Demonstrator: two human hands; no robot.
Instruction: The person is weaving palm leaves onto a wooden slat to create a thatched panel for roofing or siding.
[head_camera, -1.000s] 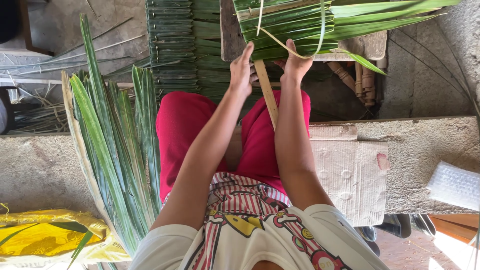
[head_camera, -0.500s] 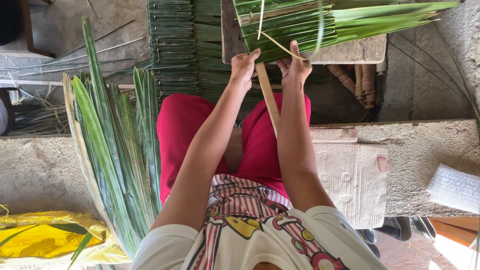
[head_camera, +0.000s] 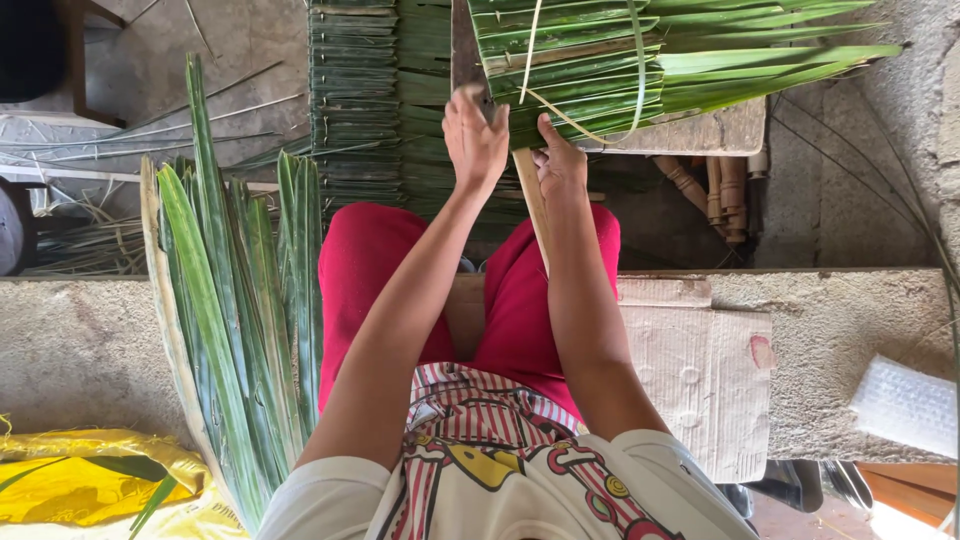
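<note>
Green leaf panel (head_camera: 600, 70) lies crosswise, tips rightward.

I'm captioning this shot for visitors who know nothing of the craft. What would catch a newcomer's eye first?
First, the two hands, left hand and right hand, raised at top centre against a panel of folded green palm leaves bound along a wooden slat. Next, the tall bundle of loose green fronds standing at the left, and the person's bright red trousers in the middle.
</note>
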